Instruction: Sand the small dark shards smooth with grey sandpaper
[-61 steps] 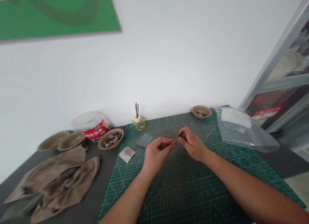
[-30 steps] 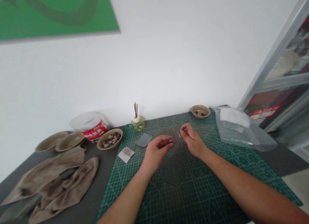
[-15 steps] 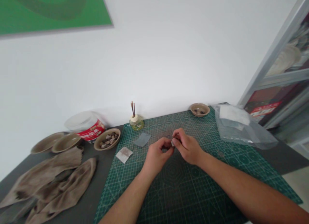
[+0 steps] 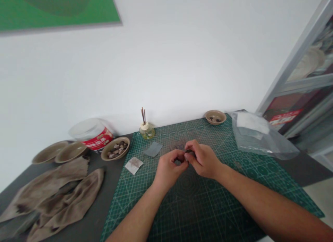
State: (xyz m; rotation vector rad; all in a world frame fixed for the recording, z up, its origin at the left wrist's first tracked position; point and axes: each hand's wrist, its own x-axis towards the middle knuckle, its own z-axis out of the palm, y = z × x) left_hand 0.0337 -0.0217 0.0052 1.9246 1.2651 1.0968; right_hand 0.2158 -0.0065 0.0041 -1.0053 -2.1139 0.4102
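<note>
- Here, a small dark piece with a stone-like look sits between the two hands, above the mat; its outline is mostly hidden.
- The right hand pinches it between thumb and curled fingers.
- The left hand bends its fingers into a ring, tips meeting the right hand's; whether they grip anything, I cannot tell.
- Behind them, a brownish sheet bears rounded, digit-like marks, partly covered and not surely readable.
- Below spreads a green cutting mat, printed with pale grid lines, circles and nested hexagons.
- On it lie a flat grey square and a whitish, brown-smudged square.
- A glass bottle with a cream collar holds dark sticks.
- To the left, a brown bowl contains rough pebbles, near a clear jar whose red label carries blurred white characters.
- Crumpled, stained taupe cloths cover part of the dark table.
- At the far right, a round bowl with a few dark bits stands near a wrinkled transparent bag.
</note>
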